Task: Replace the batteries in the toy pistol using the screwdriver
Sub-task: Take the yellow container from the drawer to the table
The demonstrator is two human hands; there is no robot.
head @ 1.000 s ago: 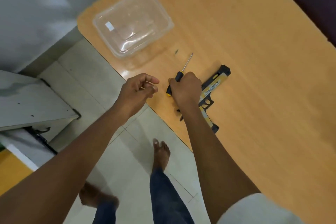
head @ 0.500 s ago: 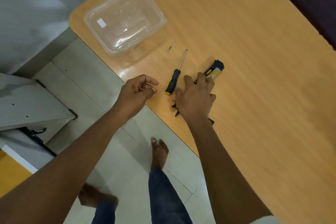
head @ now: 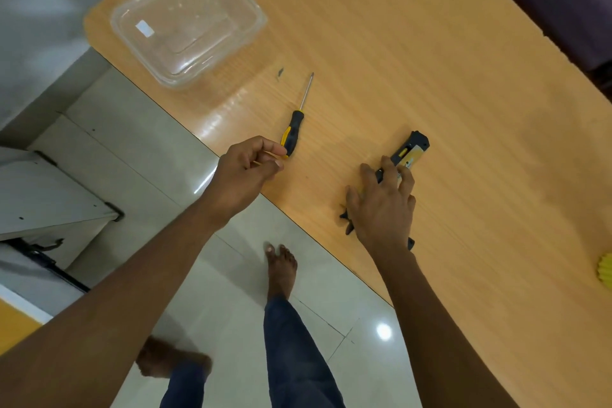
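Soft even light; glare spot on floor tiles (head: 383, 331); wide-angle edge distortion.

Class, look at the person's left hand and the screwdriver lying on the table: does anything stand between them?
Nothing visible does. The left hand, fingers curled, sits right beside the butt of the screwdriver handle at the table edge. The clear plastic container lies farther off, and the right hand rests on the toy pistol, well aside.
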